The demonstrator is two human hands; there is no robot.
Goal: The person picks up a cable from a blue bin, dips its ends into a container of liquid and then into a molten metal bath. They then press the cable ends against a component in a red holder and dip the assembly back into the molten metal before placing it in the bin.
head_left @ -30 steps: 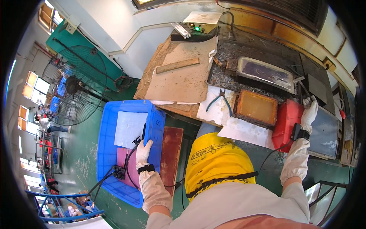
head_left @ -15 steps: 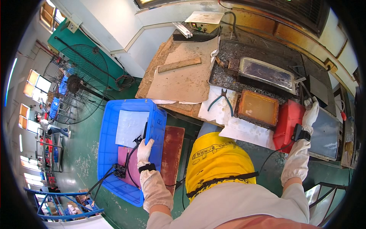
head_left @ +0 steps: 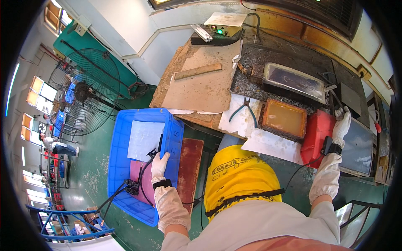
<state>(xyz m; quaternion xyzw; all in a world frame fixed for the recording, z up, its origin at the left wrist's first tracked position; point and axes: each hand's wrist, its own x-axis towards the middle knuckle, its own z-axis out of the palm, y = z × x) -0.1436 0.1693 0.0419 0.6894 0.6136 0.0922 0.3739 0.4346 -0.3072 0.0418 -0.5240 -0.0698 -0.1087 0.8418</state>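
Observation:
My left hand (head_left: 159,165), in a white glove, is closed over the right rim of a blue plastic bin (head_left: 174,142). Its thumb lies outside and the other fingers are partly hidden. A small black device on a cable sits beside it. Inside the bin lie a white paper sheet (head_left: 145,140) and a pinkish-red board (head_left: 135,169). My right hand (head_left: 342,121), gloved too, is at the right side of a red plastic bin (head_left: 317,136). Its fingers look apart, near the ends of a slim metal tool (head_left: 333,97) on the bench; whether they touch it is unclear.
On the bench stand a rusty square pot of amber material (head_left: 285,119), a dark rectangular tray (head_left: 294,81) and a control box (head_left: 226,29). Pliers (head_left: 245,112) lie on white paper. A wooden strip (head_left: 198,71) rests on cardboard. A large fan (head_left: 83,91) stands left.
The green light on the control box now glows brighter. A distant person at the far left has shifted. Both my hands keep their places, and the view has moved very slightly.

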